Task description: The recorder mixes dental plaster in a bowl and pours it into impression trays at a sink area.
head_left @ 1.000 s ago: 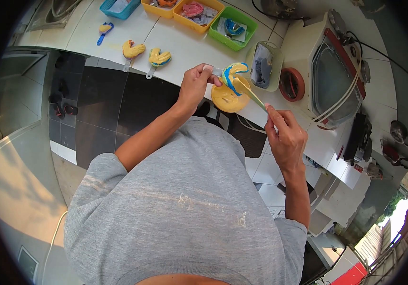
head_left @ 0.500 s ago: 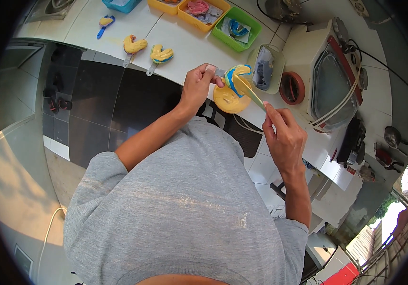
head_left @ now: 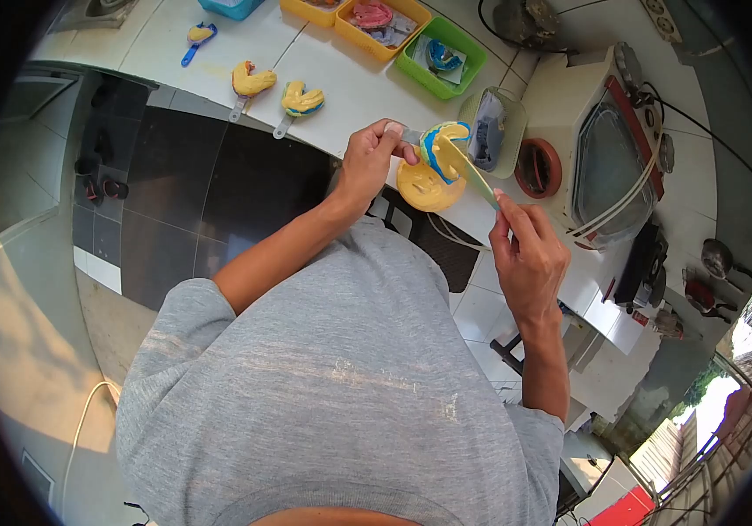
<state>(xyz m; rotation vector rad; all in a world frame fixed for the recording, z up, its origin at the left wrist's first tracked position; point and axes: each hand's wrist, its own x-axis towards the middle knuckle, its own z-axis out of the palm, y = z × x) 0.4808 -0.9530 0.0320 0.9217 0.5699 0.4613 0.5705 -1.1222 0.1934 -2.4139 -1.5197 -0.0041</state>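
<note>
My left hand is closed on the metal handle of a dental impression tray, which carries blue material and wet yellow plaster. In my right hand is a plaster spatula with a green end, its yellow-coated blade touching the plaster on the tray. Just below the tray, a round mixing bowl of yellow plaster stands at the counter's edge. Two more plaster-filled impression trays, one yellow and one yellow and blue, lie to the left. Farther left lies a small blue tray with some yellow plaster.
Along the back of the white tiled counter stand a green basket, yellow baskets and a blue one. A pale container holds grey pieces. A round red-brown dish sits beside a cream machine with a window.
The view has shifted slightly, so the counter items sit a little differently. My right hand has drawn a little right and down with the spatula, whose blade still touches the plaster.
</note>
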